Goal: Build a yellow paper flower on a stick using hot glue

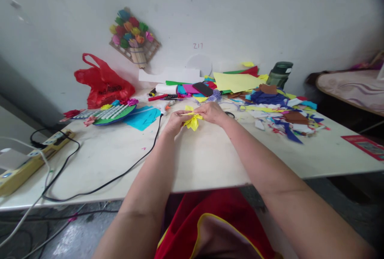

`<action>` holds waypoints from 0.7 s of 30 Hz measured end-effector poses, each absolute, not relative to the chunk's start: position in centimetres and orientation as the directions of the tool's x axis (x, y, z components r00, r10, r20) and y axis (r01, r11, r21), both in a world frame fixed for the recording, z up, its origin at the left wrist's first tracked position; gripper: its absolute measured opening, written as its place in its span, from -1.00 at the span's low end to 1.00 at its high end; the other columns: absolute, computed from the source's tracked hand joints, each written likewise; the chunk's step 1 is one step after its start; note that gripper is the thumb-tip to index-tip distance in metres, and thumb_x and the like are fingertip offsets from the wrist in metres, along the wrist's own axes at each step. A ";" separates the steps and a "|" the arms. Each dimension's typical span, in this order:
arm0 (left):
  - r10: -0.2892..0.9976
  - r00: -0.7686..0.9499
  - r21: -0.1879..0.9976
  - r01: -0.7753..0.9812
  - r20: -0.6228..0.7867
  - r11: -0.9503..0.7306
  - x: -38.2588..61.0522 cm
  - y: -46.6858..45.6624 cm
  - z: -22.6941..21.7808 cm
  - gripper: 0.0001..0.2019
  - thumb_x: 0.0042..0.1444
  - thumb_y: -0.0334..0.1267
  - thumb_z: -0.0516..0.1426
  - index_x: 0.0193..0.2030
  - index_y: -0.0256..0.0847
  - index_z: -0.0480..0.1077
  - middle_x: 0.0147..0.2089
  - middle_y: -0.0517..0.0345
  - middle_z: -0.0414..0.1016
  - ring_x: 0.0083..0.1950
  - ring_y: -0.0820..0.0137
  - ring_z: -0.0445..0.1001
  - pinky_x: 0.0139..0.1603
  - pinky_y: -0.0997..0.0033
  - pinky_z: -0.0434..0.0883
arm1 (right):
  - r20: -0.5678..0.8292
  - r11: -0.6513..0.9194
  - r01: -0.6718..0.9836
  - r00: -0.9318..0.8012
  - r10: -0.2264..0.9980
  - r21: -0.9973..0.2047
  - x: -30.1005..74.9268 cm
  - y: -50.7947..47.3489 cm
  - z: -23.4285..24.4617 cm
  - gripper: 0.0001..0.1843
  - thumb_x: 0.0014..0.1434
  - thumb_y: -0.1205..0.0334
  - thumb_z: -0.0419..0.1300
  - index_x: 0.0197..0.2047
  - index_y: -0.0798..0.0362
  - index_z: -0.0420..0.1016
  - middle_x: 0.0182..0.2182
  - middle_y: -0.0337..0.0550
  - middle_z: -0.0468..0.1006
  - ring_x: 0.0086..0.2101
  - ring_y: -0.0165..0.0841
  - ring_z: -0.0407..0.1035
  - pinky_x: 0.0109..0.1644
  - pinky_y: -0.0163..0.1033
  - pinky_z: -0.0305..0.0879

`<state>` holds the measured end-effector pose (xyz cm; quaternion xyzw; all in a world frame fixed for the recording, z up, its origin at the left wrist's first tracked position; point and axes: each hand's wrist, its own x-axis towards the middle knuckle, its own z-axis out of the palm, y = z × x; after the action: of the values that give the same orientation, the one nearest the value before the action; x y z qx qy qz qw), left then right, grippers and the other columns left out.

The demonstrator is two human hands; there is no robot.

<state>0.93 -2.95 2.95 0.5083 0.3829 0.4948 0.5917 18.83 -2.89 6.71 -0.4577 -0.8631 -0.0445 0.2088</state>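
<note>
A yellow paper flower (193, 122) is held between my two hands above the white table (207, 163). My left hand (176, 122) pinches it from the left, along with a thin pale strip or stick that runs across the flower. My right hand (211, 112) grips the flower's upper right side with fingers pressed together. Its petals spread downward between the hands. Just behind my left hand lies a glue gun (164, 109) with an orange tip and a black cord. Beside my right wrist is a dark ring-shaped item (229, 114), partly hidden.
Paper scraps (295, 118) pile up at the right, near a green bottle (279, 74). A red plastic bag (103, 81), a decorated round craft piece (115, 115) and blue paper (144, 118) are at the left. The black cord (129, 170) crosses toward a power strip (36, 163).
</note>
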 end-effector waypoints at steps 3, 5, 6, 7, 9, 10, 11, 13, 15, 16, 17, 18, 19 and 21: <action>0.976 0.217 0.973 -0.224 -0.013 0.063 1.0 -3.0 3.0 -0.75 -0.33 -0.30 0.37 -0.44 -0.35 0.52 -0.48 0.07 0.51 -0.48 0.45 0.41 -0.44 0.45 0.29 | 0.401 0.577 0.816 -0.526 0.750 -0.009 18.6 -3.5 7.1 -0.64 0.16 0.35 0.06 -0.12 -0.05 0.65 -0.22 -0.09 0.65 -0.23 -0.23 0.48 -0.25 -0.24 0.22; 0.975 0.218 0.963 -0.249 -0.049 0.104 1.0 -2.9 3.0 -0.81 -0.29 -0.34 0.35 -0.50 -0.34 0.47 -0.51 0.10 0.47 -0.51 0.49 0.38 -0.49 0.48 0.27 | 0.393 0.581 0.812 -0.553 0.735 0.057 18.4 -3.9 7.3 -0.64 0.16 0.36 0.04 -0.14 -0.03 0.65 -0.25 -0.07 0.65 -0.26 -0.23 0.47 -0.28 -0.24 0.17; 0.973 0.225 0.956 -0.267 -0.059 0.120 1.0 -2.9 2.9 -0.83 -0.28 -0.37 0.33 -0.52 -0.35 0.44 -0.52 0.12 0.46 -0.52 0.50 0.38 -0.50 0.50 0.27 | 0.389 0.579 0.811 -0.563 0.729 0.086 18.3 -4.1 7.4 -0.64 0.16 0.36 0.04 -0.14 -0.02 0.64 -0.26 -0.06 0.65 -0.28 -0.24 0.46 -0.30 -0.24 0.15; 0.969 0.237 0.948 -0.287 -0.068 0.137 1.0 -2.8 2.9 -0.85 -0.25 -0.39 0.31 -0.51 -0.35 0.43 -0.52 0.12 0.45 -0.52 0.50 0.38 -0.49 0.51 0.28 | 0.384 0.575 0.810 -0.569 0.727 0.112 18.3 -4.3 7.5 -0.64 0.16 0.36 0.04 -0.13 -0.02 0.64 -0.26 -0.06 0.64 -0.29 -0.25 0.45 -0.31 -0.25 0.12; 0.964 0.249 0.927 -0.330 -0.094 0.176 1.0 -2.7 2.8 -0.89 -0.20 -0.43 0.25 -0.46 -0.35 0.42 -0.50 0.12 0.46 -0.50 0.49 0.41 -0.47 0.51 0.33 | 0.373 0.566 0.809 -0.579 0.725 0.157 18.1 -4.6 7.7 -0.64 0.18 0.37 0.03 -0.11 -0.01 0.62 -0.26 -0.06 0.63 -0.30 -0.27 0.44 -0.34 -0.25 0.06; 0.963 0.242 0.914 -0.355 -0.114 0.197 1.0 -2.6 2.8 -0.90 -0.17 -0.44 0.23 -0.44 -0.35 0.41 -0.48 0.11 0.47 -0.49 0.48 0.42 -0.45 0.51 0.35 | 0.363 0.564 0.807 -0.586 0.724 0.176 18.0 -4.8 7.8 -0.64 0.19 0.37 0.02 -0.10 0.00 0.62 -0.26 -0.05 0.63 -0.30 -0.27 0.44 -0.35 -0.25 0.04; 0.964 0.229 0.899 -0.380 -0.136 0.218 1.1 -2.6 2.9 -0.91 -0.13 -0.44 0.21 -0.42 -0.33 0.40 -0.47 0.11 0.48 -0.47 0.46 0.44 -0.43 0.50 0.37 | 0.354 0.564 0.804 -0.592 0.724 0.191 17.9 -4.9 7.9 -0.63 0.20 0.37 0.01 -0.10 0.02 0.61 -0.26 -0.05 0.63 -0.30 -0.26 0.43 -0.36 -0.24 0.01; 0.964 0.204 0.873 -0.424 -0.168 0.242 1.1 -2.5 2.9 -0.92 -0.07 -0.43 0.19 -0.38 -0.31 0.38 -0.44 0.12 0.49 -0.43 0.44 0.48 -0.39 0.47 0.42 | 0.346 0.567 0.795 -0.604 0.718 0.213 17.8 -5.2 8.1 -0.62 0.21 0.38 -0.01 -0.10 0.03 0.61 -0.27 -0.03 0.62 -0.30 -0.27 0.41 -0.37 -0.23 -0.03; 0.964 0.208 0.863 -0.442 -0.168 0.246 1.1 -2.5 3.0 -0.92 -0.04 -0.42 0.19 -0.35 -0.29 0.38 -0.43 0.11 0.49 -0.41 0.42 0.50 -0.34 0.46 0.45 | 0.350 0.574 0.788 -0.614 0.708 0.221 17.7 -5.3 8.1 -0.61 0.21 0.39 -0.02 -0.09 0.04 0.60 -0.29 -0.02 0.61 -0.32 -0.28 0.39 -0.38 -0.23 -0.06; 0.963 0.215 0.863 -0.442 -0.163 0.245 1.1 -2.4 3.0 -0.91 -0.03 -0.42 0.20 -0.34 -0.29 0.38 -0.43 0.11 0.49 -0.40 0.42 0.50 -0.34 0.46 0.45 | 0.357 0.578 0.786 -0.616 0.702 0.220 17.7 -5.3 8.1 -0.61 0.20 0.40 -0.02 -0.09 0.05 0.60 -0.30 -0.02 0.60 -0.33 -0.29 0.37 -0.38 -0.23 -0.07; 0.962 0.220 0.866 -0.436 -0.162 0.245 1.1 -2.4 3.0 -0.91 -0.03 -0.42 0.20 -0.35 -0.29 0.38 -0.44 0.11 0.49 -0.40 0.41 0.51 -0.35 0.46 0.45 | 0.368 0.582 0.784 -0.618 0.695 0.216 17.7 -5.3 8.0 -0.62 0.20 0.40 -0.02 -0.09 0.05 0.60 -0.31 -0.02 0.60 -0.34 -0.29 0.36 -0.38 -0.23 -0.07; 0.962 0.218 0.870 -0.427 -0.166 0.247 1.1 -2.3 2.9 -0.91 -0.03 -0.41 0.21 -0.35 -0.29 0.38 -0.45 0.11 0.48 -0.41 0.40 0.51 -0.37 0.47 0.44 | 0.379 0.589 0.781 -0.620 0.687 0.210 17.7 -5.2 7.9 -0.62 0.20 0.40 -0.01 -0.10 0.05 0.60 -0.32 -0.02 0.59 -0.35 -0.30 0.35 -0.38 -0.23 -0.08; 0.962 0.208 0.875 -0.415 -0.176 0.250 1.0 -2.2 2.9 -0.90 -0.04 -0.40 0.22 -0.36 -0.28 0.38 -0.47 0.11 0.47 -0.42 0.39 0.51 -0.41 0.47 0.43 | 0.391 0.595 0.778 -0.620 0.680 0.201 17.8 -5.1 7.7 -0.63 0.20 0.40 -0.01 -0.11 0.05 0.61 -0.33 -0.02 0.59 -0.35 -0.30 0.35 -0.38 -0.23 -0.08; 0.960 0.205 0.885 -0.389 -0.190 0.258 0.9 -1.9 2.7 -0.88 -0.06 -0.35 0.25 -0.36 -0.28 0.39 -0.51 0.12 0.45 -0.42 0.36 0.51 -0.48 0.47 0.39 | 0.407 0.606 0.774 -0.621 0.670 0.183 17.8 -4.8 7.4 -0.64 0.20 0.39 0.00 -0.14 0.04 0.61 -0.35 -0.04 0.58 -0.36 -0.31 0.34 -0.38 -0.23 -0.07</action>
<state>0.87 -1.93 2.68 0.3611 0.3958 0.4906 0.6873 17.82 -4.79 7.45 -0.4088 -0.8834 -0.1729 0.1503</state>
